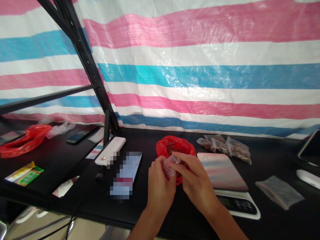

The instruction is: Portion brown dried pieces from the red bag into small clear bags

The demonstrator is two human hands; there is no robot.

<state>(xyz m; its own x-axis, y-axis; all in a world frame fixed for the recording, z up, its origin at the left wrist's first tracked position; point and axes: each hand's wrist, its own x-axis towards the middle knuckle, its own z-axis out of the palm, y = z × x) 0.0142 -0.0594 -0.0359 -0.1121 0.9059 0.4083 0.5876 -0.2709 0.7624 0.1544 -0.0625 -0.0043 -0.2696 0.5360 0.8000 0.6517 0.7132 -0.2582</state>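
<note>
My left hand [161, 183] is closed around a small clear plastic bag [170, 165], held upright with its mouth open. My right hand [196, 178] has its fingertips at the mouth of that bag, bent and touching it; whether anything else is between them is hidden. Both hands are over the near side of a red plastic bag [161, 145], which lies open with small brown dried pieces [173, 150] inside. Just right of my right hand sits a flat digital scale [222, 171] with a shiny metal top and nothing on its plate.
Several filled small clear bags [238, 148] lie behind the scale. Flat clear zip bags [280, 191] lie at right. On the left are a phone [126, 175], a white power bank [111, 150], a dark phone [82, 134] and another red bag [27, 140]. A black metal post [87, 66] rises behind.
</note>
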